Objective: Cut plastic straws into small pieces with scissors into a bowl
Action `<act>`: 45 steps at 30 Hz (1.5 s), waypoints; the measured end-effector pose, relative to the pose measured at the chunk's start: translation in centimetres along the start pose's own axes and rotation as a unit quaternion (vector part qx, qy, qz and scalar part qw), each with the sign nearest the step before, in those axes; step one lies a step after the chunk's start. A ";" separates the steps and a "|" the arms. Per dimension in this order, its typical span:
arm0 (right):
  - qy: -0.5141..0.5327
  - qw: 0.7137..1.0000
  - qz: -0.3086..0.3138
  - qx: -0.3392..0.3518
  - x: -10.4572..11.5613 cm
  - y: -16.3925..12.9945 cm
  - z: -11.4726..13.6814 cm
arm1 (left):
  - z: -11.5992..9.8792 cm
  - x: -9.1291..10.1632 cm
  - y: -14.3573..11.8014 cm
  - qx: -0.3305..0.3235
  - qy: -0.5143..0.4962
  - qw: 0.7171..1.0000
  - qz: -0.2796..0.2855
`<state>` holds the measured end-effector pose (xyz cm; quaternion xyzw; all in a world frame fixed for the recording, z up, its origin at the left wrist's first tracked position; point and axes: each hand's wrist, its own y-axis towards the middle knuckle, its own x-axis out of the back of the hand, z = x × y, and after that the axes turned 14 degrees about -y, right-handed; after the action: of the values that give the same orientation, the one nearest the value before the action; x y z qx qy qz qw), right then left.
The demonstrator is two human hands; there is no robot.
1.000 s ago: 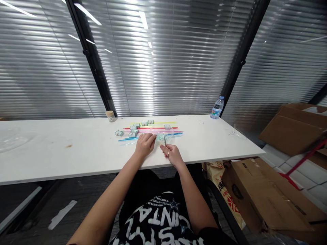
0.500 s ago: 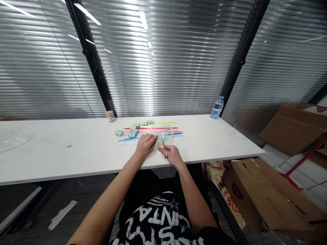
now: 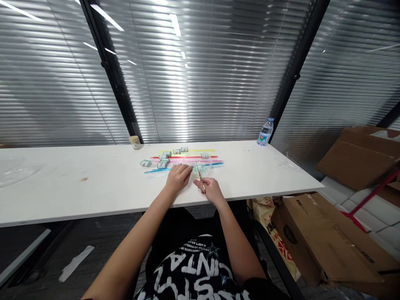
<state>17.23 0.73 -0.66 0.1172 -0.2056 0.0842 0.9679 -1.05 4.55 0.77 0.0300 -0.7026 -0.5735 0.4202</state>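
Scissors (image 3: 201, 182), small and thin, sit gripped in the right hand (image 3: 211, 189) near the front edge of the white table (image 3: 78, 187), blades pointing away toward a small clear plastic dish (image 3: 200, 165). The left hand (image 3: 177, 178) lies palm down just beside it, fingers curled loosely, its fingertips touching the near end of the colored straws (image 3: 187, 160); whether it pinches anything I cannot tell. The straws lie side by side in yellow, red, pink and blue, with several short green-banded rolls (image 3: 163, 158) scattered on and beside them. Cutting appears to be the step in hand, blades poised at the dish. Any cut calls for the left hand to steady the piece while the blades close squarely.
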 end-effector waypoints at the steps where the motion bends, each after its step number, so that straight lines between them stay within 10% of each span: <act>1: 0.000 1.000 -0.001 0.001 0.0 0.0 0.0 | 0.0 0.0 0.0 0.001 -0.001 1.000 0.001; 45: -0.028 0.999 -0.022 -0.011 -0.1 0.1 -0.2 | -0.4 0.2 0.1 0.026 0.003 1.000 0.002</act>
<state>17.21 0.90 -0.83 0.1133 -0.2305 0.0572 0.9648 -0.86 4.23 0.96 0.0417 -0.7163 -0.5541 0.4222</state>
